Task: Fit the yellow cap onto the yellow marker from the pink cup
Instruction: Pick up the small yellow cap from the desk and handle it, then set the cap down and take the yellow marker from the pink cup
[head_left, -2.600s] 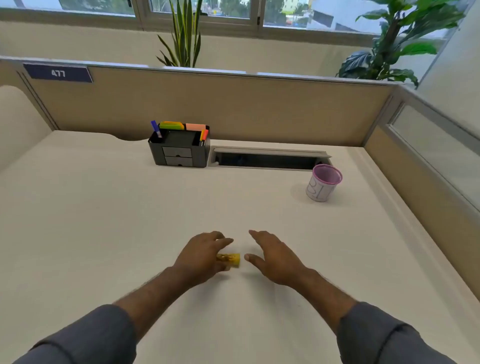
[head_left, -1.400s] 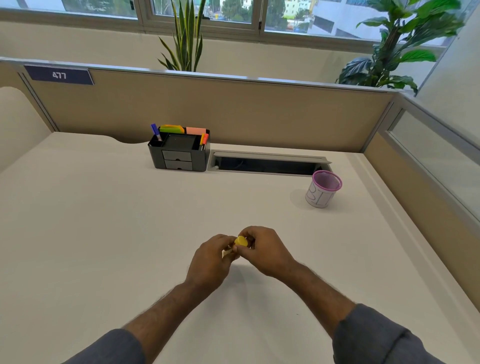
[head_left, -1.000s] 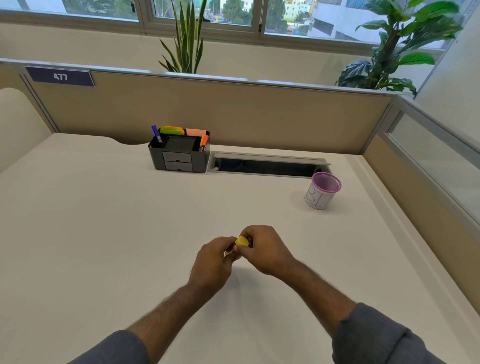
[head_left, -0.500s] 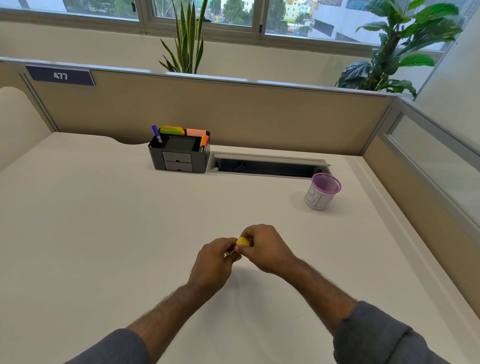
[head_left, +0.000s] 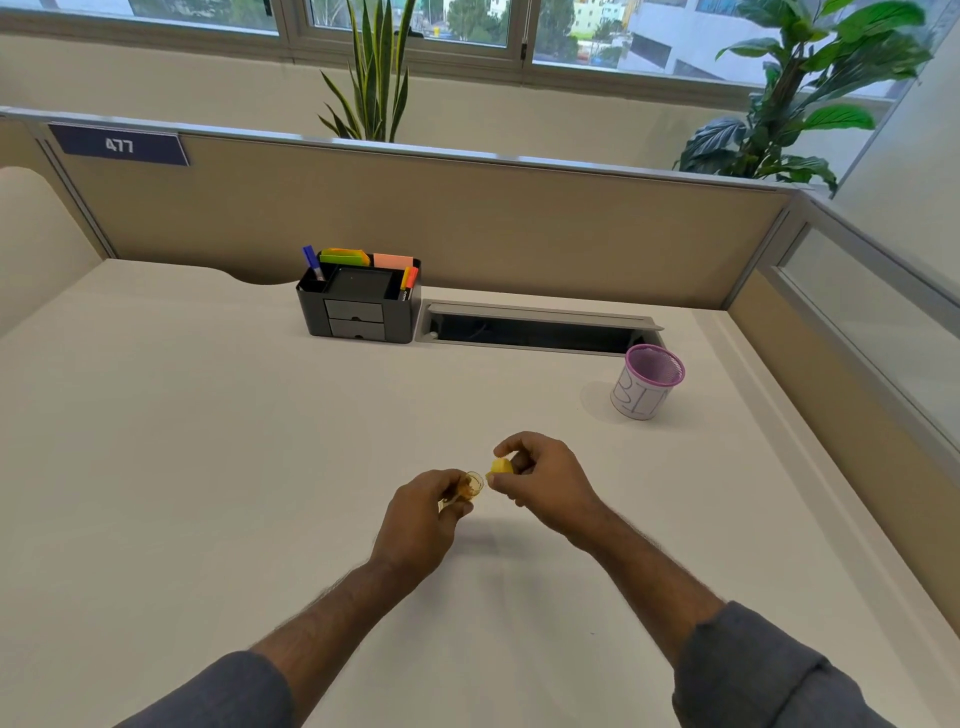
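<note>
Over the tabletop's (head_left: 208, 441) middle, the left hand (head_left: 415, 525) pinches the marker (head_left: 470, 487), its open end facing the cap (head_left: 501, 465) pinched in the right hand (head_left: 545, 486), just apart. The person should line the axes up and push straight. The cup (head_left: 647, 382) stands near the right edge.

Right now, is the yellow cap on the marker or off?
Off. The left hand holds the translucent yellow cap, and the right hand holds the yellow marker, with a small gap between them.

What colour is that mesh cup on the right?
Pink-purple mesh cup, with white paper around its side; the head view shows it.
</note>
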